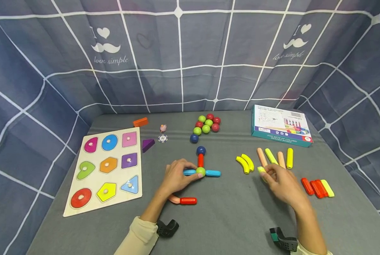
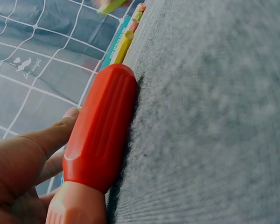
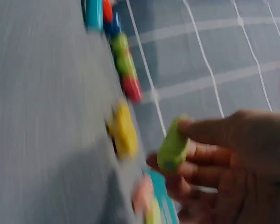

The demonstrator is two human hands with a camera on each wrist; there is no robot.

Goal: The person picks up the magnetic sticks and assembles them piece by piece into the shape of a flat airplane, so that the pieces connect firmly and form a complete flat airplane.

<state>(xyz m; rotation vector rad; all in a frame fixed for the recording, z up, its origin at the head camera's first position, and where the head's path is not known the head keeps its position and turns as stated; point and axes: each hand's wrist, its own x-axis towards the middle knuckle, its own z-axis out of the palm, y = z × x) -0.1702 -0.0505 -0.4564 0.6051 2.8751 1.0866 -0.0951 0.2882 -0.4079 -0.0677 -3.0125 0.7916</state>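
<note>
My left hand holds a joined figure at its green ball, thumb on the ball and forefinger beside the red stick. Light-blue sticks reach out from both sides of the ball, and a dark blue ball caps the red stick. Between thumb and fingers, my right hand pinches a short yellow-green piece, raised above the table. Below my left hand lies a red piece joined to a curved peach piece, large in the left wrist view.
Yellow curved pieces lie left of my right hand; peach and yellow sticks lie beyond it. Red pieces are at right. A box and several balls stand at the back. A shape puzzle board lies left.
</note>
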